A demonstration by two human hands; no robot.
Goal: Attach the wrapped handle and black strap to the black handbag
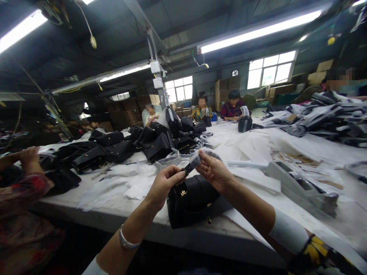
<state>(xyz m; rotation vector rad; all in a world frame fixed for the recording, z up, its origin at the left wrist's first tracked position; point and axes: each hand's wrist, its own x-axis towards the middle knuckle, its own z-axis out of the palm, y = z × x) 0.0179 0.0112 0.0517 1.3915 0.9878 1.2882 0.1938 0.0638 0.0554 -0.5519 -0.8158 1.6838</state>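
At table (120,204) edge, black handbag (191,203), gold-toned clasp (183,193), plastic-wrapped strap (192,164)

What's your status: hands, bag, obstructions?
Left hand pinching black strap; right hand on its plastic-wrapped part. Black handbag below, at table edge. Tape dispenser off right, apart from both hands.

One camera sits on the person's head, looking forward and down. The left hand (164,185) and right hand (214,170) are close, below the middle; a window (271,71) is far away, at the upper right.
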